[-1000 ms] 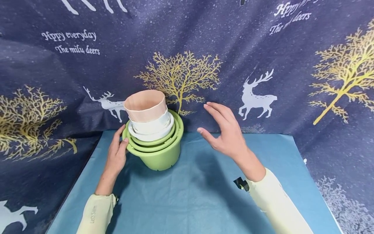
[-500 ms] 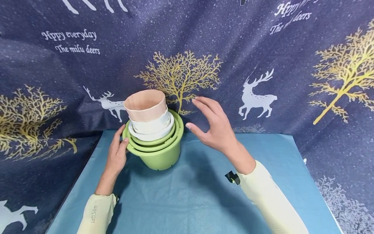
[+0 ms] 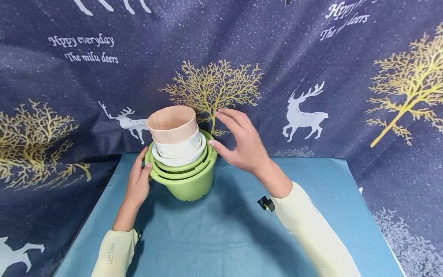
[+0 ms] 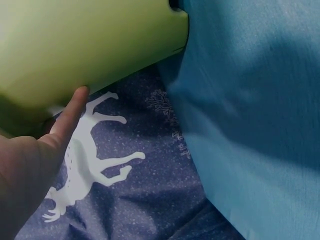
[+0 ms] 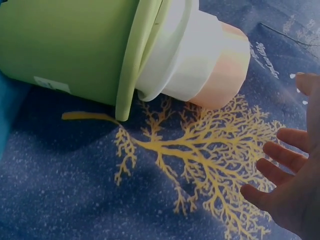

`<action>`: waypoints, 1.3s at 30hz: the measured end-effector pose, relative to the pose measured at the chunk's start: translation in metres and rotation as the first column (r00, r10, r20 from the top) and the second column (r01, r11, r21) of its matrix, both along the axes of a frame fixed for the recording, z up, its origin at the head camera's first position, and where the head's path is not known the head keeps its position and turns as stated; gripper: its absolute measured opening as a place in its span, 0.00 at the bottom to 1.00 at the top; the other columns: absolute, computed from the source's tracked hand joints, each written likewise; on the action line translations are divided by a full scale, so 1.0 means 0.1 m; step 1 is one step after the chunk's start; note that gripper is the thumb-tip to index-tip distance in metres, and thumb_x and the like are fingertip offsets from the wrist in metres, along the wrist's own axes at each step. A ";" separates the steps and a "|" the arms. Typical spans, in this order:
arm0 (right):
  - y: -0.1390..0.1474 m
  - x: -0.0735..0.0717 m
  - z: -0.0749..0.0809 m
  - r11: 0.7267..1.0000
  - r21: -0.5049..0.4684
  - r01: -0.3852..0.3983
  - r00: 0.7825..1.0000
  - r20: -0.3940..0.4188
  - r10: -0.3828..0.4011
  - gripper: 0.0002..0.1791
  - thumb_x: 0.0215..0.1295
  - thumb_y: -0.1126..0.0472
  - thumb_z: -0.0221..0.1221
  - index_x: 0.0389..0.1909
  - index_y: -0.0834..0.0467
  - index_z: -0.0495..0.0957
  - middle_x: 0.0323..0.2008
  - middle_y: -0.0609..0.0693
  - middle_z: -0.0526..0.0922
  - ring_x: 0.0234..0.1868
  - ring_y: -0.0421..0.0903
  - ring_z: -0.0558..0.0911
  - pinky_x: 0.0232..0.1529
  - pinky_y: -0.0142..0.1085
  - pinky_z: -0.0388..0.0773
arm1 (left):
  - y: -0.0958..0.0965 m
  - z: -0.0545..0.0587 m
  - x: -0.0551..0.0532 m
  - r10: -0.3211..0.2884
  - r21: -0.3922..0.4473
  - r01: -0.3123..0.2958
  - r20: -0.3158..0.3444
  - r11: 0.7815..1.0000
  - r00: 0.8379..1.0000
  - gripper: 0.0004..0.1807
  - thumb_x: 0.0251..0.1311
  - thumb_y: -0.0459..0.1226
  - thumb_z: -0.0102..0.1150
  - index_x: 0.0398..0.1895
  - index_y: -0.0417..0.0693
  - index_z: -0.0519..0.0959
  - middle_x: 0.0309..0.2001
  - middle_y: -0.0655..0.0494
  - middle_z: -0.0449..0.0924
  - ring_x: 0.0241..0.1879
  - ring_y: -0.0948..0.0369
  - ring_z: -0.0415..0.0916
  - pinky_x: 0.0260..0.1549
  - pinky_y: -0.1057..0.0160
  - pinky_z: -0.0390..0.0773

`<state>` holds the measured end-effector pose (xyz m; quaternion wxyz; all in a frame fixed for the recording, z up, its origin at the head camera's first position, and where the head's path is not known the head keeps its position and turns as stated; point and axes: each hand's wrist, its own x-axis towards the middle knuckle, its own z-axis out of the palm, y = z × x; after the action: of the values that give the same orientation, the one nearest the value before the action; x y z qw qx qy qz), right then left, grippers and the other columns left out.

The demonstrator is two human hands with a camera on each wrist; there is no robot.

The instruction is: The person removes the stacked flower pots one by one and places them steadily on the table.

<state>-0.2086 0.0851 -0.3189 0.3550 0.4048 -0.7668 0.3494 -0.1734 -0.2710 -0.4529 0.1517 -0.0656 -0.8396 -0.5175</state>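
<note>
A nested stack of flowerpots stands toward the back left of the table. Its outermost one is a green flowerpot (image 3: 190, 188), with more green rims inside it. White pots (image 3: 180, 148) sit within those, and a pale pink pot (image 3: 171, 125) tops the stack. My left hand (image 3: 138, 184) holds the outer green pot's left rim, thumb on the near side; the left wrist view shows a finger (image 4: 75, 107) against its wall. My right hand (image 3: 247, 144) is raised beside the stack, fingers spread and holding nothing; its thumb tip overlaps the right rim in the head view.
Blue cloth covers the table (image 3: 214, 238). Close behind the stack hangs a dark blue backdrop (image 3: 256, 42) printed with white deer and golden trees. A small black device (image 3: 265, 203) sits at the right wrist.
My right hand has moved left toward the stack, its thumb now reaching the rim in the head view. The left hand and the pots have stayed in place.
</note>
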 end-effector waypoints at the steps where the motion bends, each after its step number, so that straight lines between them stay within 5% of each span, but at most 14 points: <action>1: -0.02 -0.01 0.01 1.000 0.001 -0.004 1.000 0.000 0.004 0.36 0.65 0.53 0.72 0.70 0.65 0.76 0.68 0.62 0.77 0.71 0.56 0.73 0.74 0.48 0.66 | 0.00 0.00 0.00 0.003 -0.002 -0.003 -0.001 1.000 1.000 0.30 0.87 0.45 0.37 0.88 0.58 0.52 0.82 0.45 0.55 0.66 0.56 0.71 0.46 0.82 0.74; 4: -0.07 -0.03 0.02 1.000 0.011 -0.011 1.000 0.004 0.011 0.36 0.66 0.53 0.72 0.70 0.66 0.76 0.68 0.62 0.77 0.71 0.56 0.73 0.75 0.47 0.67 | 0.00 0.00 0.00 0.008 0.000 -0.008 0.001 1.000 1.000 0.30 0.87 0.45 0.37 0.87 0.60 0.52 0.83 0.46 0.54 0.70 0.44 0.67 0.46 0.83 0.73; 9: -0.18 -0.06 0.05 0.999 0.025 -0.028 1.000 0.007 0.028 0.35 0.66 0.53 0.72 0.68 0.67 0.77 0.67 0.64 0.77 0.71 0.57 0.73 0.75 0.48 0.66 | -0.01 -0.01 0.00 0.007 0.013 -0.007 -0.005 1.000 1.000 0.30 0.87 0.45 0.38 0.87 0.58 0.52 0.83 0.45 0.52 0.73 0.42 0.64 0.46 0.84 0.73; 32: -0.52 -0.20 0.18 0.989 0.134 -0.058 0.998 -0.014 0.061 0.35 0.68 0.48 0.71 0.67 0.67 0.79 0.64 0.59 0.80 0.67 0.54 0.76 0.73 0.44 0.68 | -0.02 -0.04 -0.02 0.000 0.051 0.000 -0.012 0.999 1.000 0.30 0.87 0.44 0.39 0.87 0.59 0.53 0.83 0.46 0.53 0.71 0.49 0.65 0.48 0.81 0.76; 39: -0.63 -0.24 0.21 0.978 0.208 -0.023 0.999 0.028 0.018 0.36 0.69 0.44 0.69 0.69 0.63 0.78 0.66 0.57 0.79 0.69 0.53 0.75 0.74 0.43 0.67 | -0.01 -0.04 -0.02 0.008 0.050 -0.008 -0.007 0.999 1.000 0.30 0.87 0.44 0.39 0.87 0.61 0.53 0.83 0.46 0.53 0.71 0.48 0.66 0.48 0.81 0.76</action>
<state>-0.2328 0.0220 -0.2979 0.2971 0.4431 -0.7996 0.2758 -0.1752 -0.2716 -0.4566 0.1583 -0.0601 -0.8262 -0.5374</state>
